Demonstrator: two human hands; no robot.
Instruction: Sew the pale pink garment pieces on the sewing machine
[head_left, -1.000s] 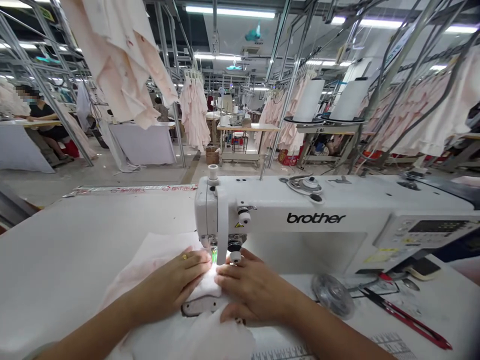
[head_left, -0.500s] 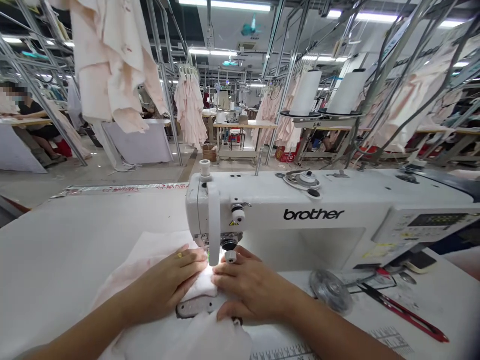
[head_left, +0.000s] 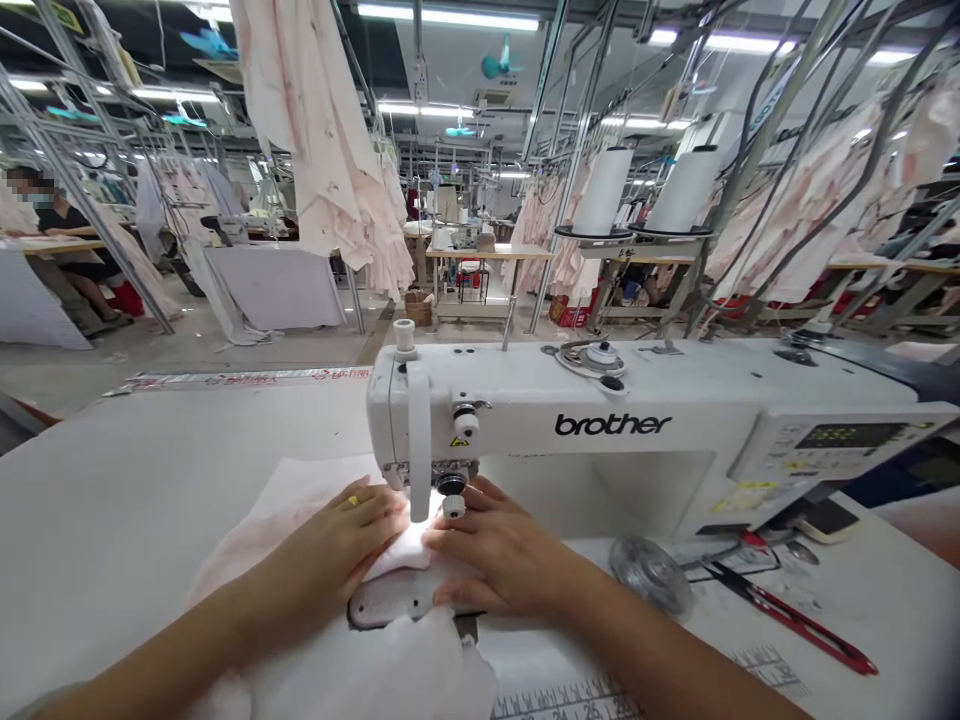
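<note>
Pale pink fabric [head_left: 292, 500] lies on the white table under the head of a brother sewing machine [head_left: 525, 400]. My left hand [head_left: 352, 535], with a gold ring, rests flat on the cloth left of the needle area, fingers stretched toward it. On the right side, my right hand [head_left: 499, 550] presses the cloth with its fingers extended and thumb spread. The machine's lamp lights the cloth between my fingertips. The needle and presser foot are hidden behind the white guard [head_left: 419, 445]. More fabric [head_left: 390, 665] drapes over the table's front, below the metal plate [head_left: 386, 598].
Red thread snips [head_left: 795, 615] and a clear round plastic piece [head_left: 651, 575] lie to the right. A printed ruler [head_left: 570, 700] runs along the front. Two thread cones [head_left: 604, 190] stand behind the machine. Pink garments [head_left: 322, 140] hang overhead; a person [head_left: 64, 220] sits far left.
The cloth between my hands has shifted slightly away from me, uncovering more of the metal plate. The hanging garment at the upper left has swung right. My hands keep nearly the same pose.
</note>
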